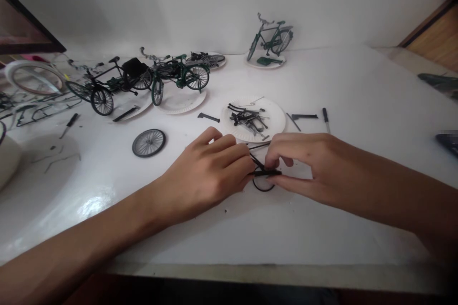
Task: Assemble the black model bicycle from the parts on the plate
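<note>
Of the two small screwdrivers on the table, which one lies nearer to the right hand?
The screwdriver just beyond the right hand; the other one lies far off, beyond the left forearm.

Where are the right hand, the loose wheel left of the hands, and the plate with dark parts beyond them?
Right hand [318, 153]: head view, back of the hand.
Loose wheel [149, 143]: head view, near the hub.
Plate [277, 120]: head view, bare right side.

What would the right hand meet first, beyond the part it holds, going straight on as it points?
Probably the left hand, close ahead across the black part; depth is unclear.
</note>
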`<state>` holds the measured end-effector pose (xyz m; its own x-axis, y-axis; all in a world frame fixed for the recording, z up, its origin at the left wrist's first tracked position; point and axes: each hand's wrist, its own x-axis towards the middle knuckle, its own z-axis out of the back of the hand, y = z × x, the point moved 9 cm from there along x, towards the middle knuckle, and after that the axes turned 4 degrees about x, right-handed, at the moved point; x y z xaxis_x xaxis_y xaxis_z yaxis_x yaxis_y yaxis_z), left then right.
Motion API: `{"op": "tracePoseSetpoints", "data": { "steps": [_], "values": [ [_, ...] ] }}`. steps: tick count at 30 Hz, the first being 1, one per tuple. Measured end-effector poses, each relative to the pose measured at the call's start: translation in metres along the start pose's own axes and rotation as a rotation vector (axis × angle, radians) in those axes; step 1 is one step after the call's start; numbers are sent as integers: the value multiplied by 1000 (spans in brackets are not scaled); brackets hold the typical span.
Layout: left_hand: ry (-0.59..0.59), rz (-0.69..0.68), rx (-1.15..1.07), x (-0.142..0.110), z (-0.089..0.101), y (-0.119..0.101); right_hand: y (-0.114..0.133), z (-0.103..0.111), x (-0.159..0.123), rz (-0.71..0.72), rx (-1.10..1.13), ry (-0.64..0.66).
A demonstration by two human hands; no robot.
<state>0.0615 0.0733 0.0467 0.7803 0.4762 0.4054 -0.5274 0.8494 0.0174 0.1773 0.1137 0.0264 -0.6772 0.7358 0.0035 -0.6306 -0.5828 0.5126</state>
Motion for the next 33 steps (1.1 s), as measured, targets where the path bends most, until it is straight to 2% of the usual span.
{"op": "tracePoseSetpoints", "data": {
  "steps": [4, 10, 13, 15, 19, 23, 33],
  "values": [
    [-76, -37, 54, 0, 10, -2, 6, 11, 0, 14, 59, -30],
    [-217, -157, 251, -2, 28, -12, -3, -1, 3, -102, 285, 167],
    [-229, -204, 246, -2, 30, -15, -4, 1, 7, -60, 247, 131],
    [-296, -211, 234, -4, 36, -15, -3, 3, 8, -22, 190, 104],
    [-432, -127, 234, -8, 49, -5, -6, -1, 8, -5, 99, 145],
    [-415, -89, 193, -7, 49, 4, -11, -4, 8, -28, 43, 147],
    [-386, -55, 145, -5, 47, 7, -11, -3, 8, -48, 39, 125]
  ]
}}
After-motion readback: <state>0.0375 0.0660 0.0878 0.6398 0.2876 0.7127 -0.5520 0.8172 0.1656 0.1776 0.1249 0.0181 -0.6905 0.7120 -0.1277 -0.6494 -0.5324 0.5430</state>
